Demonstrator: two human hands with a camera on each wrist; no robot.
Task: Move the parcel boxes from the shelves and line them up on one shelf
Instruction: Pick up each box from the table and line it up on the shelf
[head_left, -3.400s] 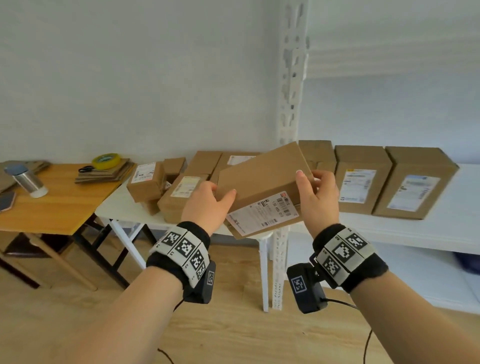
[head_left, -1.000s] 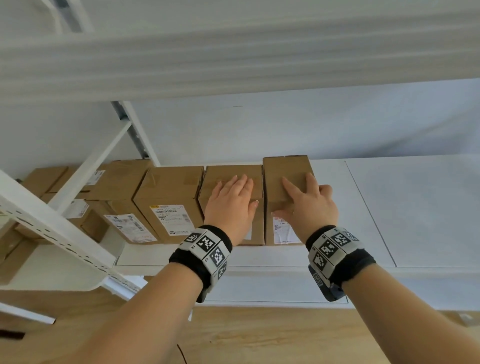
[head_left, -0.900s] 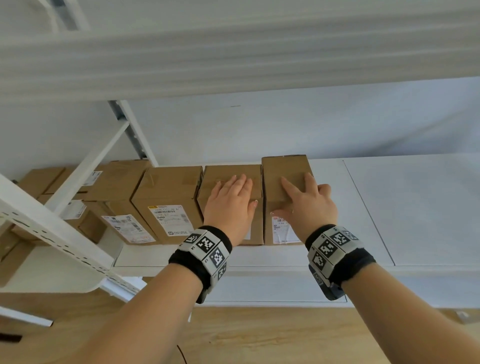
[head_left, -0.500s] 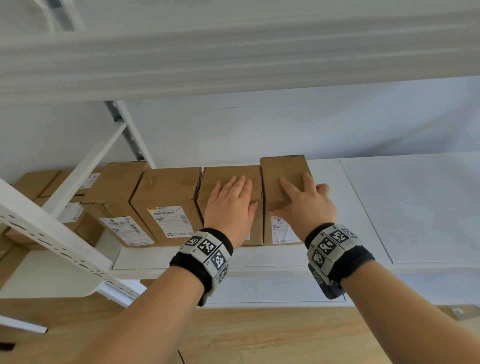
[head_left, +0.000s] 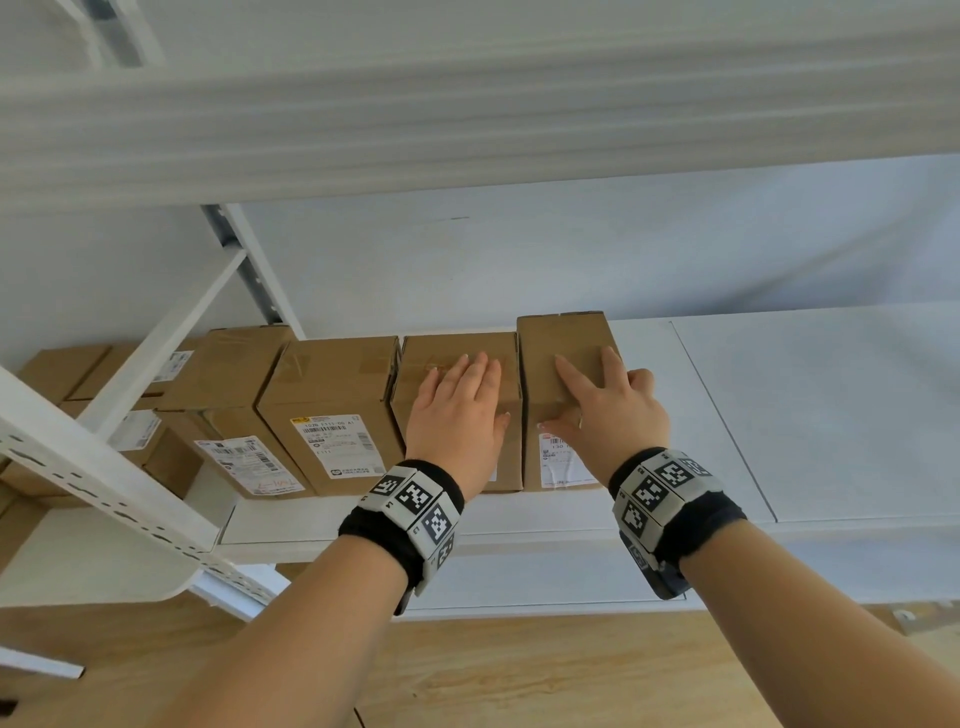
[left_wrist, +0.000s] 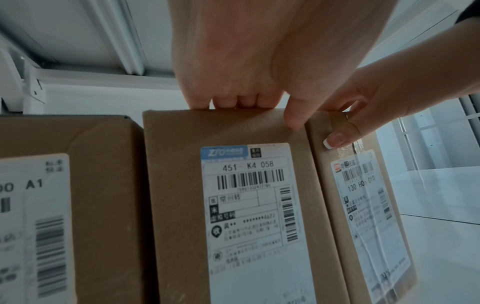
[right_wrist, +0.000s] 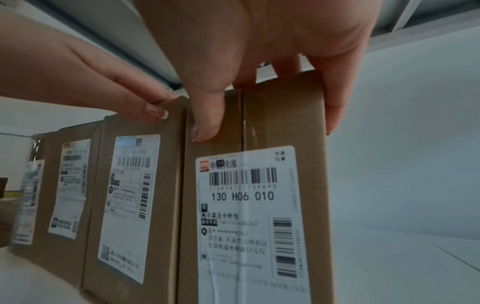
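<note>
Row so far: I count four parcel boxes standing side by side on the shelf (head_left: 779, 410), labels facing me; the newest box (head_left: 563, 353) closes the right end, touching the box with the blue-headed label (left_wrist: 246, 205).
Left grip: my left hand (head_left: 457, 410) lies flat on top of the blue-label box, fingers (head_left: 475, 366) straight and spread, thumb over its front edge; it pinches nothing.
Right grip: my right hand (head_left: 608, 410) holds the newest box from above, thumb hooked down its front face and little finger curled down its right side.
Alignment: the newest box stands taller than its neighbour and reaches further back; from the wrist views the fronts look nearly flush, and I cannot tell whether they are exactly so.
Done: I judge this box as good as placed; only a last nudge and letting go remain.
Left to do: more boxes (head_left: 62, 369) sit in a loose pile to the left, beyond the upright post (head_left: 104, 478), so the task looks partly finished at best.
Room: the shelf is bare to the right of the newest box.
In the way: the shelf above (head_left: 467, 114) hangs low over the row, and the slanted post crosses the path to the pile.
</note>
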